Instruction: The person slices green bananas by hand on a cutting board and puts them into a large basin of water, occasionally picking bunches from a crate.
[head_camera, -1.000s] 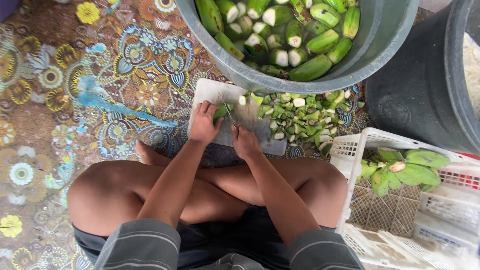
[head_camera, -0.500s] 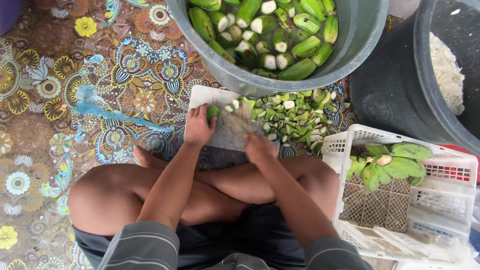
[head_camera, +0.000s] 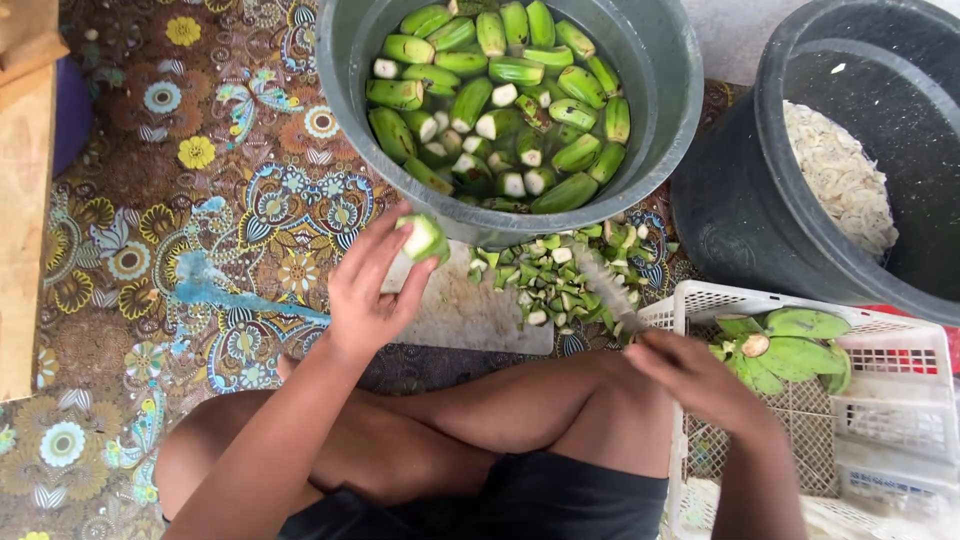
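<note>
Patterned floor covering (head_camera: 150, 230) in brown with yellow and blue flowers spreads under everything, and the person sits cross-legged on it, bare knees at the bottom of the view. Their left hand (head_camera: 370, 290) is raised above the pale cutting board (head_camera: 480, 315), its fingers closed around a short piece of green banana (head_camera: 424, 238) with a white cut end, held just at the near rim of the grey basin (head_camera: 660, 90). That basin is full of trimmed green bananas (head_camera: 500, 90) lying in water. The right hand (head_camera: 700, 380) is drawn back to the right, closed on the handle of a knife (head_camera: 608, 285) whose blade points up and left over a heap of green peel scraps (head_camera: 550, 280) lying between the board and the basin. Beside this hand stands a white plastic crate (head_camera: 900, 350) holding a bunch of uncut green bananas (head_camera: 790, 345). Further right, a dark tub (head_camera: 740, 230) contains pale slices (head_camera: 840, 180).
</note>
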